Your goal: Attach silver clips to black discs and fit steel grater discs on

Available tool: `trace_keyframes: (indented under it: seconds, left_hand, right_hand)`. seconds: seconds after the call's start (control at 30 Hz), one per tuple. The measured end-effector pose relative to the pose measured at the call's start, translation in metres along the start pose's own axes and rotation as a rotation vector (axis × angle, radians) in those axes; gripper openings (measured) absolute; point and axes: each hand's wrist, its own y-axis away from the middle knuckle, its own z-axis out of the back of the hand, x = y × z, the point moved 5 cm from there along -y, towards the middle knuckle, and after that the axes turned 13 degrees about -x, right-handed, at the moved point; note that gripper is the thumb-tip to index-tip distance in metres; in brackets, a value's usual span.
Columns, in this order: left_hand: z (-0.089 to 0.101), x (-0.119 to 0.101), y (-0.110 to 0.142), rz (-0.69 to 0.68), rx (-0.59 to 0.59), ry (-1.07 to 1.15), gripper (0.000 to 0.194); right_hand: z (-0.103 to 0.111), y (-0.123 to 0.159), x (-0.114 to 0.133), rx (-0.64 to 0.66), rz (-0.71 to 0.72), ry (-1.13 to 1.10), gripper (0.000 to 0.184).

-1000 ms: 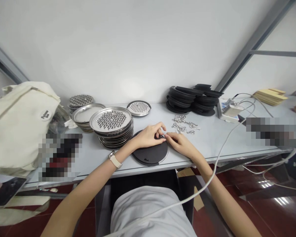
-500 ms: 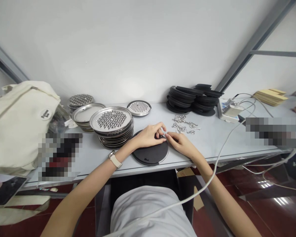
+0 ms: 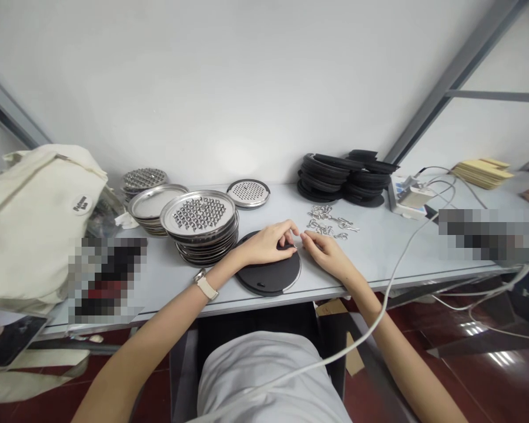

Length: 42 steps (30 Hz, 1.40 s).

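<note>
A round black cover with a metal rim (image 3: 271, 279) lies at the front edge of the table. My left hand (image 3: 273, 242) rests over its far part, fingers curled and thumb tip near the rim. A tiny shiny metal piece (image 3: 295, 247) shows at that thumb tip; its shape is too small to read. Just right of it, apart by a small gap, my right hand (image 3: 324, 251) has its thumb and forefinger closed together. Whatever is in that pinch, if anything, is hidden. Beyond both hands lies a loose pile of small metal wire clips (image 3: 328, 222).
Stacked round metal grater plates (image 3: 200, 216) stand to the left, plain metal discs (image 3: 156, 202) behind. A black-edged grater (image 3: 248, 192) lies at the back. Black round parts (image 3: 330, 176) are piled near the wall, beside a power strip (image 3: 408, 200). A white cable (image 3: 392, 282) crosses in front.
My right hand has drawn slightly to the right, opening a small gap between its fingertips and my left hand. The shiny piece at my left thumb now shows more plainly.
</note>
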Motion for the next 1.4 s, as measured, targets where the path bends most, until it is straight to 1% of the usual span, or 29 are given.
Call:
trace_keyframes:
  seconds: [0.1, 0.37, 0.63, 0.83, 0.97, 1.07, 1.13, 1.27, 1.4]
  left_hand:
    - [0.001, 0.000, 0.000, 0.001, -0.026, -0.016, 0.032]
    - [0.002, 0.001, 0.001, -0.010, -0.045, -0.082, 0.031]
    - [0.003, 0.001, 0.001, -0.015, -0.037, -0.114, 0.028]
    - [0.004, -0.002, 0.001, 0.005, -0.054, -0.092, 0.034]
    - [0.005, -0.003, 0.000, 0.021, -0.052, -0.028, 0.018]
    - [0.005, -0.002, -0.001, -0.015, -0.059, -0.020, 0.012]
    - [0.004, -0.002, -0.002, -0.040, -0.054, -0.017, 0.010]
    - [0.004, 0.001, -0.002, -0.028, -0.080, -0.024, 0.011]
    - [0.004, -0.001, -0.002, -0.054, -0.078, -0.056, 0.008]
  right_hand:
    - [0.001, 0.000, 0.000, -0.037, -0.012, -0.053, 0.032]
    - [-0.004, 0.001, 0.005, 0.094, 0.032, 0.004, 0.032]
    - [-0.005, 0.001, 0.011, 0.142, 0.071, 0.024, 0.036]
    - [-0.005, 0.001, 0.012, 0.147, 0.078, 0.032, 0.038]
    - [-0.006, 0.002, 0.013, 0.158, 0.086, 0.021, 0.036]
    - [-0.006, 0.002, 0.012, 0.156, 0.083, 0.024, 0.036]
    - [-0.007, 0.002, 0.011, 0.160, 0.089, 0.028, 0.035]
    - [-0.007, 0.003, 0.008, 0.169, 0.104, 0.065, 0.028]
    - [-0.007, 0.003, 0.008, 0.165, 0.118, 0.069, 0.022]
